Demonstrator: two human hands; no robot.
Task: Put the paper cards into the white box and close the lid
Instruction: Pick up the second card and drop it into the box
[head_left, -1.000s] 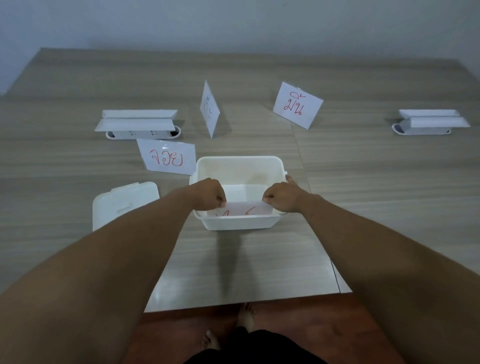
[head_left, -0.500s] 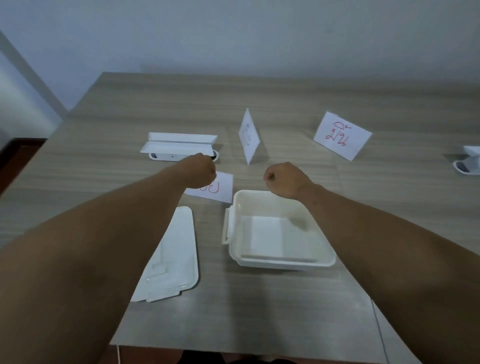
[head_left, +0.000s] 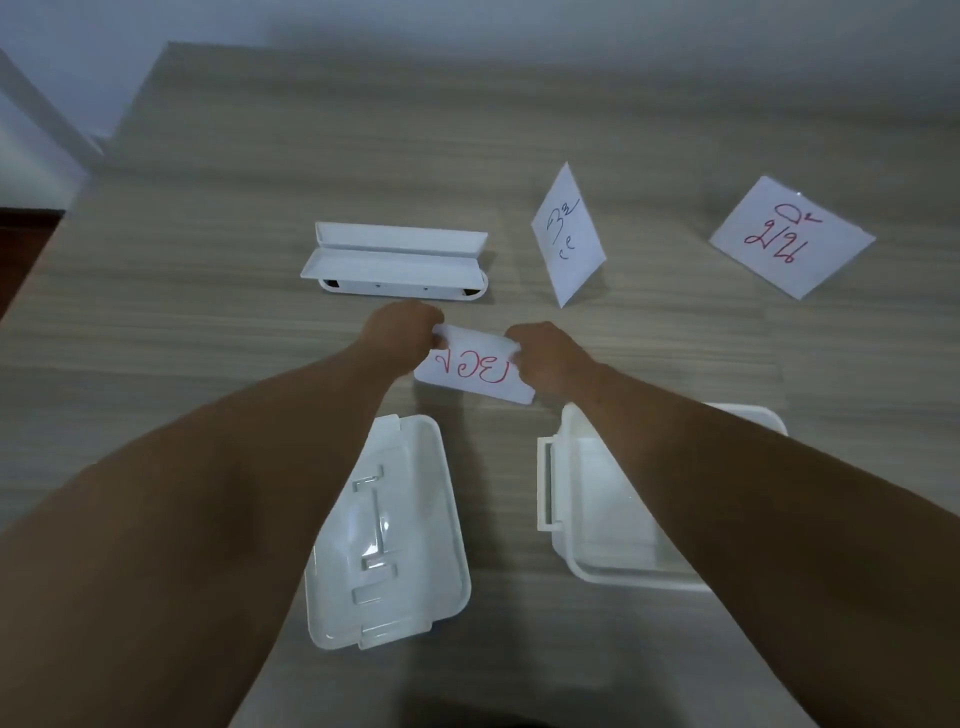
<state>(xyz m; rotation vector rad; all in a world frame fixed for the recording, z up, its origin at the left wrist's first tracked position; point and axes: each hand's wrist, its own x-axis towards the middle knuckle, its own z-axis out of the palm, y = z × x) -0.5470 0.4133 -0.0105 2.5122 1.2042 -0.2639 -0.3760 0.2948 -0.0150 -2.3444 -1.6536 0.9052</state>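
Both my hands pinch one white paper card (head_left: 470, 371) with red writing, just beyond the box. My left hand (head_left: 402, 330) grips its left end, my right hand (head_left: 545, 356) its right end. The open white box (head_left: 563, 551) sits at the near right, partly hidden under my right forearm, with a flat white card lying in its bottom. Its white lid (head_left: 389, 540) lies flat to the left of the box. Two more folded cards stand on the table: one (head_left: 569, 236) behind my hands, another (head_left: 789, 236) at the far right.
A white card holder (head_left: 397, 262) lies on the wooden table (head_left: 208, 312) just behind my left hand. The table's left edge drops to a dark floor (head_left: 21, 249). A pale wall runs behind the table.
My hands left the box after setting a card in it, reached forward and took hold of the card with red writing. My head moved closer and to the left.
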